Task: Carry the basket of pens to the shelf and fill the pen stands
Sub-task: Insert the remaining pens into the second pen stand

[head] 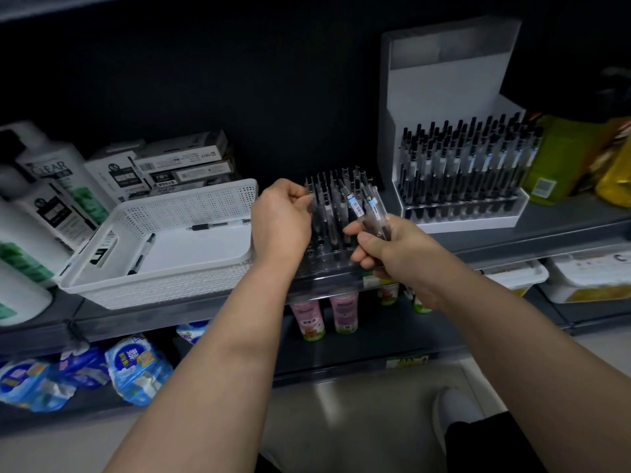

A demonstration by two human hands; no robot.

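The left hand is curled, its fingertips pinching the top of a single pen at the near-left edge of the clear pen stand; motion blur hides the exact grip. The right hand is clamped round a bundle of pens whose barcode-labelled barrels fan up and away from its thumb, just above the right part of the same stand. That stand sits on the grey shelf directly between and beneath both hands, with several pens already upright in its rear rows and open holes in the rows nearer the wrists. The white perforated basket rests on the shelf just left of the left hand, close against its wrist, holding two loose pens, one along the far side and one by the left wall. Beyond and to the right of the right hand stands a white pen stand packed with black-capped pens. Left of the basket are white shampoo bottles, and behind it are stacked cartons. On the lower shelf below the forearms are pink-labelled bottles, and below the left elbow are blue wrapped packs.
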